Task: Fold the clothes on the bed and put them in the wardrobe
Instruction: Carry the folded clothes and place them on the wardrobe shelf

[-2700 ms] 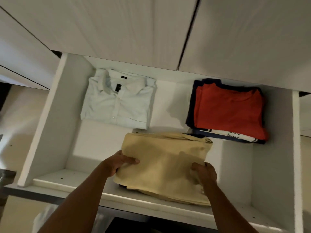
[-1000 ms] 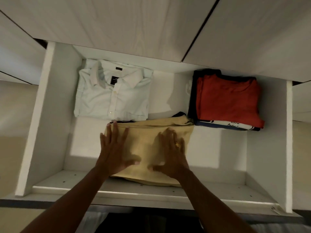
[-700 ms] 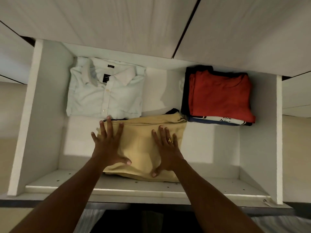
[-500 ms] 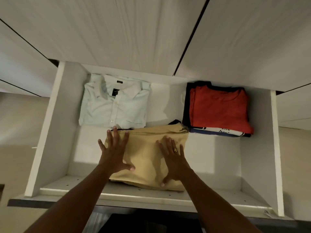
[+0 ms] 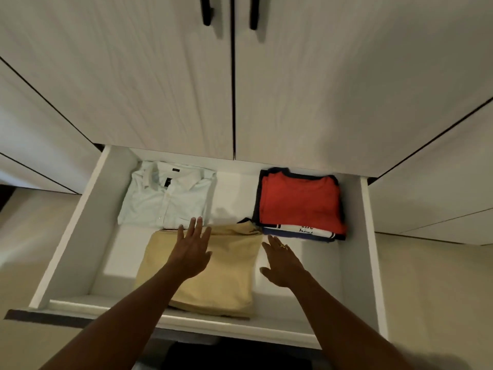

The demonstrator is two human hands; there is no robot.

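A folded beige garment (image 5: 226,273) lies in the front middle of the pulled-out white wardrobe drawer (image 5: 80,231). My left hand (image 5: 192,251) is over its far half with fingers straight and spread; whether it touches the cloth I cannot tell. Just right of the garment's edge, my right hand (image 5: 282,263) hovers over the bare drawer floor, fingers straight, a ring on one finger, holding nothing. A folded pale blue collared shirt (image 5: 165,196) lies at the back left. At the back right sits a stack with a red T-shirt (image 5: 298,201) on top.
Closed wardrobe doors (image 5: 232,76) with two black handles (image 5: 206,10) rise above the drawer. Bare drawer floor shows between the two back piles and at the front right (image 5: 314,265). The drawer's front lip (image 5: 240,327) runs under my forearms.
Both hands pressed flat on the beige garment a moment ago. Now my right hand has come off it to the right, my left hand has slid farther back, and the view has tilted up.
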